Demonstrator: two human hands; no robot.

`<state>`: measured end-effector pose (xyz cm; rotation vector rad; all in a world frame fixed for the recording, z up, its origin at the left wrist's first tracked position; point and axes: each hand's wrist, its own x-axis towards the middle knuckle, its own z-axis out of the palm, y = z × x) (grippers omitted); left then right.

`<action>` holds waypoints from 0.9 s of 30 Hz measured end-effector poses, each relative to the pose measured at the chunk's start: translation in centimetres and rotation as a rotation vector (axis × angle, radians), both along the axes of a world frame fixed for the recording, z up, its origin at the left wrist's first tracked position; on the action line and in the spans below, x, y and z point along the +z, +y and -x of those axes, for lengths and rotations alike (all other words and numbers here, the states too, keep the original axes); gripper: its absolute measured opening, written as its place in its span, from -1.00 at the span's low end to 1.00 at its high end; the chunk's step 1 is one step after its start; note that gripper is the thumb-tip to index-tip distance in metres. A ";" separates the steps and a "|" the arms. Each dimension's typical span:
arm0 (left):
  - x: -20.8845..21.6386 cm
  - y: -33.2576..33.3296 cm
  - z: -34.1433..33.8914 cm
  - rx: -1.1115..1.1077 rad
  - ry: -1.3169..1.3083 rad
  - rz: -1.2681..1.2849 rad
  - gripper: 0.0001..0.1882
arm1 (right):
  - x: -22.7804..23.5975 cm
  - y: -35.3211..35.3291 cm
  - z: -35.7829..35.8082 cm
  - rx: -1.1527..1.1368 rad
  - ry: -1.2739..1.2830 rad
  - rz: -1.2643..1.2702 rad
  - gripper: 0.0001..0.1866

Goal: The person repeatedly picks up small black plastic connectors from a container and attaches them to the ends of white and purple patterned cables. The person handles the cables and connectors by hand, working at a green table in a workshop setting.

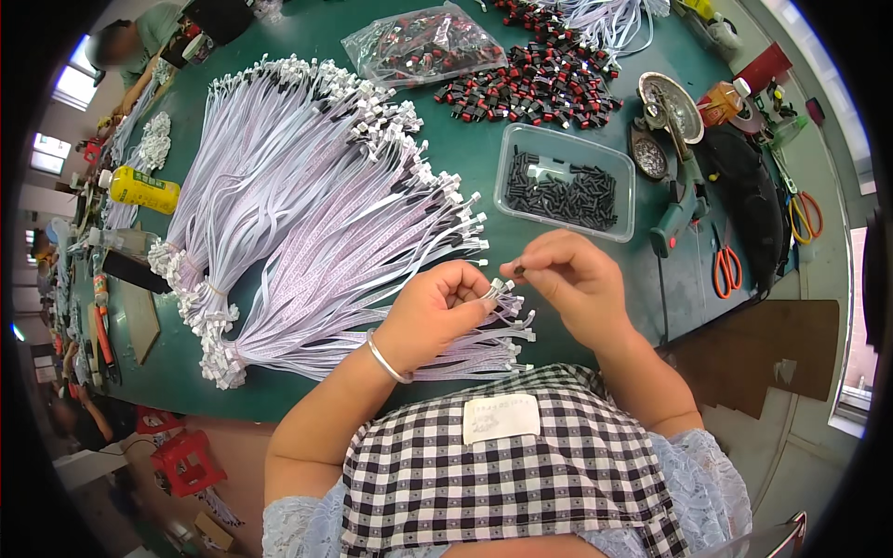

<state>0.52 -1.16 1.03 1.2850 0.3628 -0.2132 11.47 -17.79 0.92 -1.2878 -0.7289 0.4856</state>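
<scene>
My left hand (430,312), with a bangle at its wrist, is closed on the end of a flat pale cable with white connectors (500,287). Close beside it, my right hand (584,290) pinches a small dark piece (518,271) between thumb and fingertips; its exact kind is too small to tell. Under and left of my hands lie large bundles of pale flat ribbon cables (321,270), with white connectors at both ends. Beyond my right hand stands a clear plastic box (500,191) holding many short black tubes (563,200).
Behind the box lies a pile of red-and-black parts (549,84), next to a clear bag (423,46) of similar ones. At right are a green glue gun (684,219), a metal dish (684,107) and orange-handled scissors (726,270). A yellow bottle (144,190) lies at left.
</scene>
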 end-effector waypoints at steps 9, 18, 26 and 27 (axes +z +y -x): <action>0.3 0.1 0.1 0.061 0.025 0.039 -0.90 | -0.5 -0.4 0.0 -0.042 -0.233 0.154 -0.85; -0.1 0.4 -0.1 0.044 0.020 0.143 -0.90 | -0.8 -0.6 1.0 0.008 0.132 0.230 -0.89; -0.1 0.4 0.0 0.042 0.030 0.128 -0.89 | -1.1 -0.3 1.1 0.005 0.046 0.242 -0.90; -0.1 0.4 0.0 0.041 0.031 0.125 -0.89 | -1.1 -0.3 1.1 0.010 0.050 0.236 -0.90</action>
